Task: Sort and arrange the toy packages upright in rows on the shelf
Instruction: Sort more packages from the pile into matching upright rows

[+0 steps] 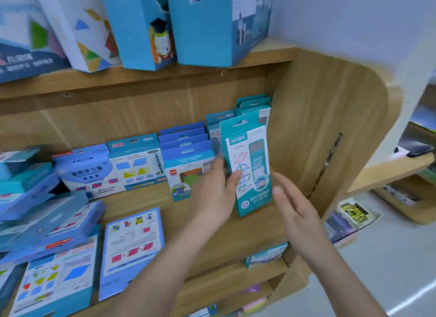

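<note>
Your right hand (295, 212) hovers open and empty just right of the teal package (250, 165), while your left hand (215, 194) steadies that package upright with thumb and fingers at the right end of the wooden shelf (236, 236). Judging by this, you are seating it in its row; next, square it, then fetch 1 of the flat packages (132, 248).
</note>
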Demonstrator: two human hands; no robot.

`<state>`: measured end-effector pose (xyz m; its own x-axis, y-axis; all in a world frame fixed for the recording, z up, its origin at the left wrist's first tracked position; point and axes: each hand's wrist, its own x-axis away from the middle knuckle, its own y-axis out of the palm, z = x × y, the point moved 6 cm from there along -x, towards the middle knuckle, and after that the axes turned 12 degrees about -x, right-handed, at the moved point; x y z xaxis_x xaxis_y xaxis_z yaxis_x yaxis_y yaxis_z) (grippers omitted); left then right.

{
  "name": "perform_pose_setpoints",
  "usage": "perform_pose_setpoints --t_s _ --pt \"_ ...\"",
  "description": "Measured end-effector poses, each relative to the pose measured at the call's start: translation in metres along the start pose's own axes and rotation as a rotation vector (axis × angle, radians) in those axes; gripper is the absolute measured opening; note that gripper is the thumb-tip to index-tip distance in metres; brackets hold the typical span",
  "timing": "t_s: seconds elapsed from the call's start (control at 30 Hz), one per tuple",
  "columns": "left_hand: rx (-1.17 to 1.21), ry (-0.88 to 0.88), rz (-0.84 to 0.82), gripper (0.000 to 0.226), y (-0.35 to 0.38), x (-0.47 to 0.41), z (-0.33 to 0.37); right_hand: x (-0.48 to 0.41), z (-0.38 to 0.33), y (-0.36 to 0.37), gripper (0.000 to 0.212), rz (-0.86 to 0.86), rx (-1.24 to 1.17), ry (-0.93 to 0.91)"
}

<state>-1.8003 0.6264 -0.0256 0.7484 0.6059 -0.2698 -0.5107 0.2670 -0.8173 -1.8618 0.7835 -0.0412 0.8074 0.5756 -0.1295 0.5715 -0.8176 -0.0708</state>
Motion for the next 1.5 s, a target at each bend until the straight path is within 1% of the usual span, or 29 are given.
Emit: perform_pose_setpoints --t_s 0.03,0.1,0.2,0.27,0.37,0.43,0.53,0.67,0.73,0.83,0.9,1.03,1.1,1.17,1.2,1.27,1.33,1.37,1.43,1.5 --pt "-0.068 -0.001 0.007 0.023 0.010 -0.014 0.008 -0.010 0.000 -0.006 0.028 -0.010 0.024 -0.012" --pt "-0.166 0.009 0.013 0.024 0.028 -0.038 0.023 -0.030 -0.003 -0.018 0.036 -0.015 0.086 -0.081" --pt "-0.201 -0.006 -0.006 0.026 0.052 -0.066 0.033 -0.058 -0.012 -0.023 0.050 -0.055 0.244 -0.180" --pt "-0.185 -0.023 -0.017 0.025 0.063 -0.079 0.036 -0.075 -0.019 -0.020 0.054 -0.089 0.365 -0.248" --pt "-0.134 -0.041 -0.010 0.023 0.069 -0.094 0.039 -0.099 -0.025 -0.011 0.059 -0.128 0.467 -0.276" --pt "-0.071 -0.075 0.032 0.029 0.069 -0.101 0.036 -0.112 -0.025 -0.007 0.062 -0.121 0.520 -0.274" --pt "0.046 -0.118 0.139 0.038 0.065 -0.107 0.031 -0.125 -0.027 -0.004 0.064 -0.106 0.595 -0.271" --pt "0.057 -0.148 0.174 0.033 0.064 -0.112 0.027 -0.140 -0.030 0.002 0.065 -0.093 0.636 -0.262" --pt "-0.027 -0.131 0.170 0.028 0.064 -0.117 0.029 -0.146 -0.028 0.006 0.066 -0.091 0.660 -0.242" --pt "-0.310 -0.056 0.122 0.024 0.064 -0.125 0.036 -0.152 -0.025 0.007 0.068 -0.069 0.687 -0.206" --pt "-0.352 -0.045 0.130 0.024 0.064 -0.127 0.035 -0.154 -0.025 0.007 0.068 -0.053 0.689 -0.203" --pt "-0.310 -0.116 0.106 0.019 0.068 -0.125 0.035 -0.157 -0.025 0.006 0.070 -0.071 0.658 -0.198" --pt "-0.332 -0.097 0.086 0.018 0.065 -0.124 0.037 -0.157 -0.027 0.004 0.070 -0.063 0.611 -0.217" --pt "-0.381 -0.052 0.114 0.022 0.049 -0.116 0.042 -0.152 -0.032 0.002 0.067 -0.030 0.534 -0.265" --pt "-0.379 -0.023 0.161 0.024 0.037 -0.109 0.042 -0.148 -0.037 0.003 0.064 -0.012 0.481 -0.307" --pt "-0.318 0.024 0.322 0.029 0.007 -0.088 0.038 -0.140 -0.046 0.008 0.055 -0.008 0.317 -0.371" --pt "-0.263 0.021 0.473 0.035 -0.024 -0.067 0.021 -0.135 -0.049 0.019 0.050 -0.045 0.149 -0.346" --pt "-0.267 0.006 0.506 0.040 -0.035 -0.058 0.008 -0.133 -0.047 0.026 0.049 -0.076 0.102 -0.316" --pt "-0.292 -0.065 0.483 0.054 -0.044 -0.047 -0.022 -0.131 -0.041 0.040 0.050 -0.150 0.084 -0.264" --pt "-0.291 -0.184 0.408 0.069 -0.041 -0.038 -0.050 -0.129 -0.035 0.052 0.052 -0.227 0.122 -0.227"
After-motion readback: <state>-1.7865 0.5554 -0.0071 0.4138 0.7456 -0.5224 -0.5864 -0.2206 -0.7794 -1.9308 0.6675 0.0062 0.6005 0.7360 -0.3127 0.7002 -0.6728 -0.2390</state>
